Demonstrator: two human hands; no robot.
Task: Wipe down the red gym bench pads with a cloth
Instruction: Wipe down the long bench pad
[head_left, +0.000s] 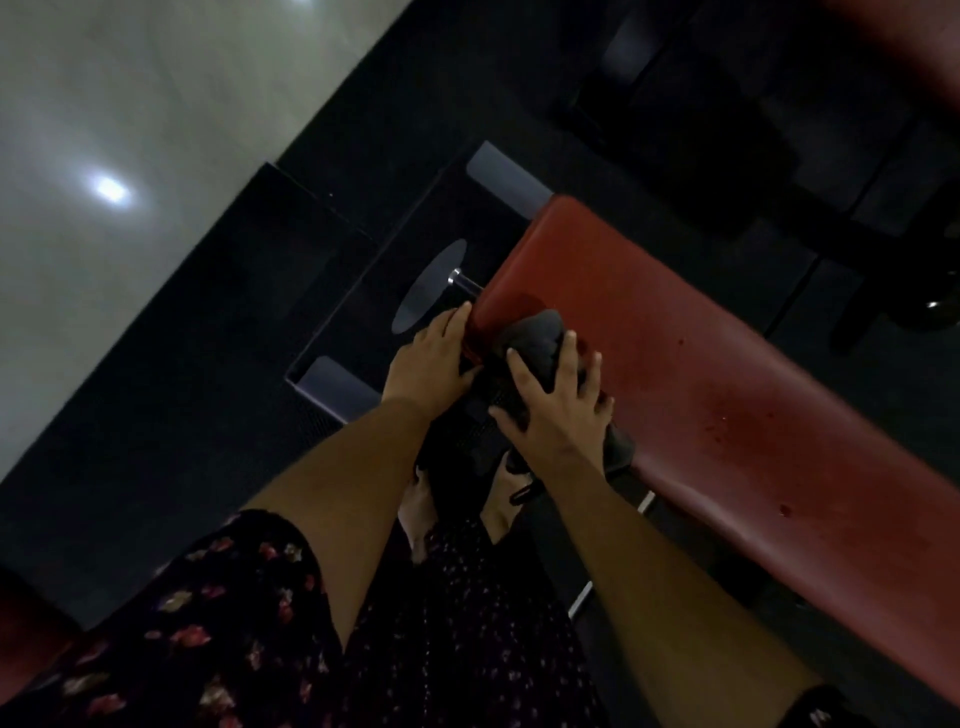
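A long red bench pad runs from the centre towards the lower right. A dark grey cloth lies bunched on the pad's near corner and hangs over its edge. My right hand presses on the cloth with spread fingers. My left hand rests against the pad's end edge, fingers straight, beside the cloth. Dark wet spots mark the pad's surface to the right of my hands.
The bench's black frame with grey end caps and a chrome peg stands on dark floor matting. A pale glossy floor lies to the upper left. Another red pad shows at the top right. My feet are below the bench.
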